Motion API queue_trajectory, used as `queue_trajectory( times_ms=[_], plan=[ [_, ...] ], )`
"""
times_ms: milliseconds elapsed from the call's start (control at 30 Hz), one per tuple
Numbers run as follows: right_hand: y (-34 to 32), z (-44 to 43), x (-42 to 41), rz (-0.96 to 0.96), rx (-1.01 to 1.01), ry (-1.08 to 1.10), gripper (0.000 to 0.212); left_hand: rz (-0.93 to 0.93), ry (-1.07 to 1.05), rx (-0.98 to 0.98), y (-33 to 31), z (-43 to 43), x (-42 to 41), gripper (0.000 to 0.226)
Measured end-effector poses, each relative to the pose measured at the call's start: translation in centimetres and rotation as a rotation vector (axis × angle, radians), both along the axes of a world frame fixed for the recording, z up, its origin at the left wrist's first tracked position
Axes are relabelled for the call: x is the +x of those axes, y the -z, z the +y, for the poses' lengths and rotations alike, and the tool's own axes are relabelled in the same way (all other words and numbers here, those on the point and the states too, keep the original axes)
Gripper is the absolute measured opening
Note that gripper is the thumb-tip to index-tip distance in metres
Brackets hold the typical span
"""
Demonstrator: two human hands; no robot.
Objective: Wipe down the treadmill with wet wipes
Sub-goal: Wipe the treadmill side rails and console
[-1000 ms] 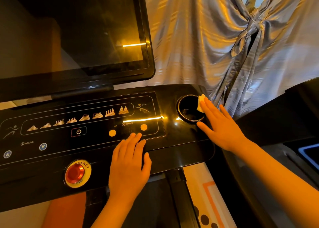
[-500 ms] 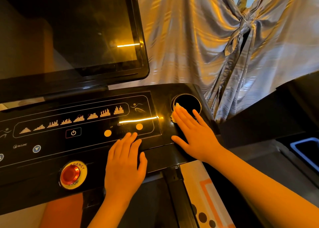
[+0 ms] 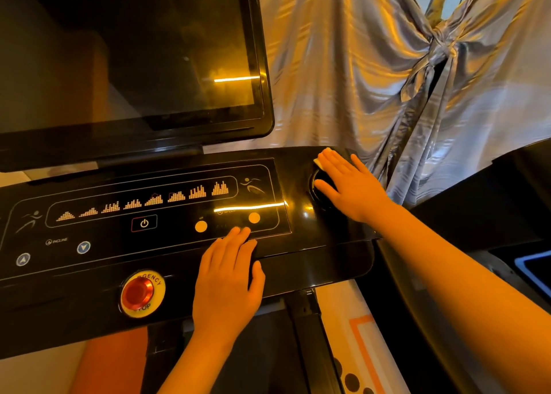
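The glossy black treadmill console (image 3: 301, 184) fills the lower left, with lit program icons and a dark screen (image 3: 128, 53) above it. My right hand (image 3: 351, 184) lies flat over the round cup holder (image 3: 316, 189) at the console's right end, pressing a white wet wipe (image 3: 319, 160) whose corner peeks out past my fingertips. My left hand (image 3: 229, 280) rests flat on the console's front edge, fingertips near the two orange dots, holding nothing.
A red emergency stop button (image 3: 138, 293) sits left of my left hand. A shiny silver curtain (image 3: 402, 74) hangs behind the console. The black side rail (image 3: 417, 304) runs down under my right forearm. A patterned mat (image 3: 351, 349) lies on the floor below.
My right hand with the wipe has slid around the cup holder, from its right rim to its left side and now up over its far edge. My left hand stays put.
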State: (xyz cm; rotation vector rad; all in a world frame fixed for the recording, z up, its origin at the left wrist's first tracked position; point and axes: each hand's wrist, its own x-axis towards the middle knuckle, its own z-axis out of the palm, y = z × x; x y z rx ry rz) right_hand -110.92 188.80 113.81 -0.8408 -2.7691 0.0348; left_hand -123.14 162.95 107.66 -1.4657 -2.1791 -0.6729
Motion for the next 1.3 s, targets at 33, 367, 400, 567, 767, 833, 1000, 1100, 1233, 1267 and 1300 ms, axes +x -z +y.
queue_trajectory(
  times_ms=[33,367,400,567,767,833,1000,1100,1233,1267,1300],
  plan=[
    [0.0,0.3,0.5,0.01,-0.036,-0.009,0.062,0.0,-0.002,-0.001,0.0,0.0,0.0,0.042],
    [3.5,-0.8,5.3,0.439,-0.111,0.06,0.05,0.021,-0.014,0.017,0.1,0.0,0.1,0.042],
    [4.0,-1.2,5.6,0.473,-0.099,0.08,0.049,0.024,-0.017,0.017,0.1,0.0,0.2,0.042],
    [5.9,-3.6,6.1,0.518,-0.014,0.158,0.049,0.016,-0.014,0.019,0.0,0.2,0.3,0.041],
    [5.5,-5.4,6.0,0.587,-0.132,0.216,0.032,-0.008,-0.015,-0.002,-0.3,0.0,0.5,0.04],
    [5.6,-6.6,6.3,0.589,-0.145,0.224,0.033,-0.034,-0.013,-0.01,-0.4,0.0,0.5,0.04],
    [5.6,-12.4,5.6,0.691,-0.299,0.158,0.026,-0.167,0.035,0.016,-0.9,-0.5,0.6,0.035],
    [4.5,-16.5,3.4,0.797,-0.348,0.14,0.022,-0.177,0.07,0.051,-1.8,-2.5,-0.1,0.041],
    [3.2,-22.0,-1.8,0.854,-0.4,0.028,0.021,-0.211,0.021,0.137,-2.2,-9.0,-3.5,0.044],
    [3.2,-23.4,-3.4,0.831,-0.415,-0.01,0.023,-0.229,-0.008,0.162,-2.0,-10.8,-4.8,0.045],
    [3.2,-24.8,-5.1,0.797,-0.408,-0.049,0.025,-0.245,-0.042,0.175,-1.7,-12.6,-6.1,0.047]
  ],
)
